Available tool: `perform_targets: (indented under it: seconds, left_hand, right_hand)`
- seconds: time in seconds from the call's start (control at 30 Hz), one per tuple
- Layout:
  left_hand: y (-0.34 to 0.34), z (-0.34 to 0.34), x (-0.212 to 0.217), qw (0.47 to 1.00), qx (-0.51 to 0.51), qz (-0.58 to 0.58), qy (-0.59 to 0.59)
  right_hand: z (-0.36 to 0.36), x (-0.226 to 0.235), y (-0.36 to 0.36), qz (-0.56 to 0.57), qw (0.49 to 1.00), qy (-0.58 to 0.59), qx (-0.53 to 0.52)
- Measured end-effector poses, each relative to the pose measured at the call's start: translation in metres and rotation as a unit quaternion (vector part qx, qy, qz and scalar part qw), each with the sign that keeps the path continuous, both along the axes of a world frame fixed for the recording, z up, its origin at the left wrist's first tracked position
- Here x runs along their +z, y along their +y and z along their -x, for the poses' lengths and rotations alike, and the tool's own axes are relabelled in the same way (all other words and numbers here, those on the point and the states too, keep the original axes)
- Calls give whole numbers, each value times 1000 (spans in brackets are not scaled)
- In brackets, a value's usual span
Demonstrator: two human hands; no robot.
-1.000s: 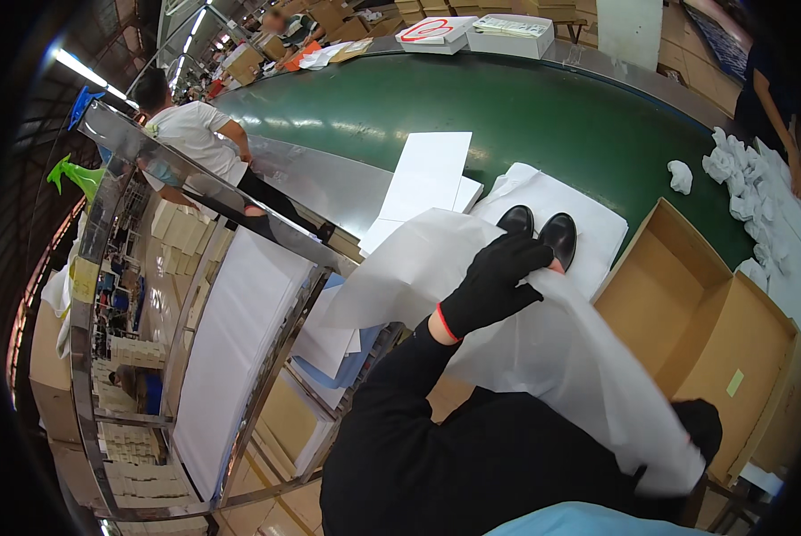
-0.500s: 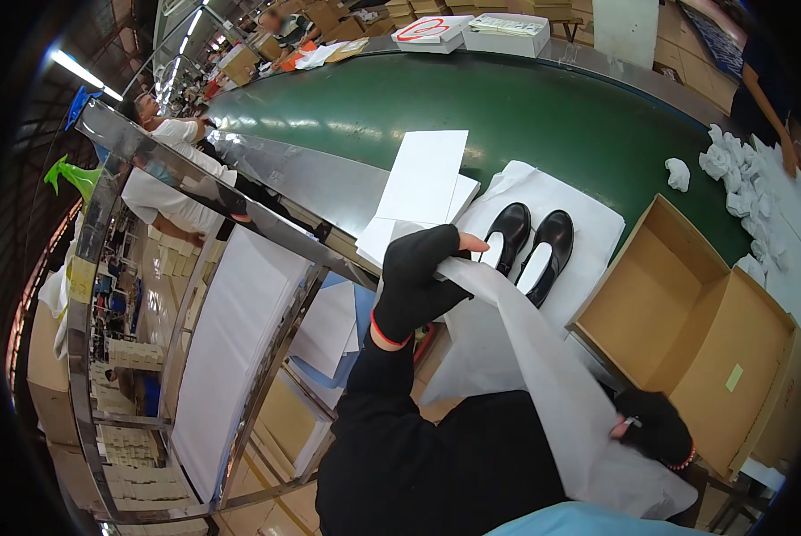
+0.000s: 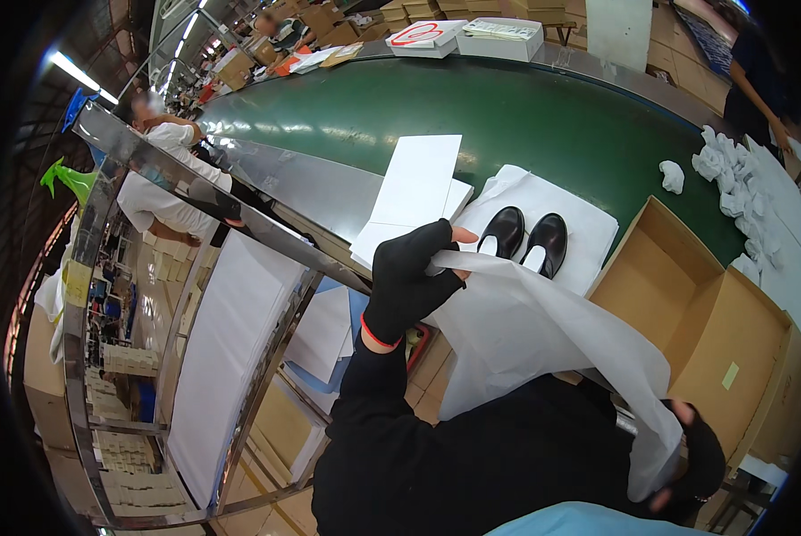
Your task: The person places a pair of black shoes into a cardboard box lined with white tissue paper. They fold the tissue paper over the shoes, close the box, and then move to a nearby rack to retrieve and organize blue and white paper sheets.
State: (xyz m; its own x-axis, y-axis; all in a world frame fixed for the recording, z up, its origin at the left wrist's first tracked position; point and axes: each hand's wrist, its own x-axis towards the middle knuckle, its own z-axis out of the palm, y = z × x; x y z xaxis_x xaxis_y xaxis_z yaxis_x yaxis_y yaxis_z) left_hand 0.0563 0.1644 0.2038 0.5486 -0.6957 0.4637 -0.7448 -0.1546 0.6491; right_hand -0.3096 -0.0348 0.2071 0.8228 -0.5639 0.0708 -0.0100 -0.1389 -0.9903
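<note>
A sheet of white tissue paper [image 3: 543, 313] stretches between my two hands, in front of the table's near edge. My left hand [image 3: 409, 277], in a black fingerless glove, pinches its left corner. At the lower right my right hand [image 3: 695, 456], gloved the same way, is beside the sheet's other end; its fingers are partly hidden and blurred. Just beyond the sheet, a pair of black shoes [image 3: 548, 241] with white inside lies on a stack of white paper [image 3: 588, 223]. The tissue covers their near ends.
Right of the shoes stands an open brown cardboard box [image 3: 659, 277]. Crumpled white paper [image 3: 749, 196] lies on the green tabletop [image 3: 329, 107]. White sheets [image 3: 415, 183] are stacked left of the shoes. A metal rack [image 3: 239, 357] stands at my left. Other people work nearby.
My right hand has moved right, and the tissue has spread wider, now hiding the near ends of the shoes. My left hand has barely moved.
</note>
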Motion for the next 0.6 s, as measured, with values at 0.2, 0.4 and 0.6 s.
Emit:
perform_targets:
  seconds: [0.2,0.4,0.6]
  left_hand:
    - [-2,-1,0,999,-26,23,-30]
    - [-2,1,4,998,-58,-2,17]
    - [-8,3,3,995,-76,-17,-66]
  right_hand:
    - [-9,-34,-37,108,975,187,55]
    - [70,-137,-93,-165,972,-107,-130]
    - [97,-112,-106,80,979,-134,-133]
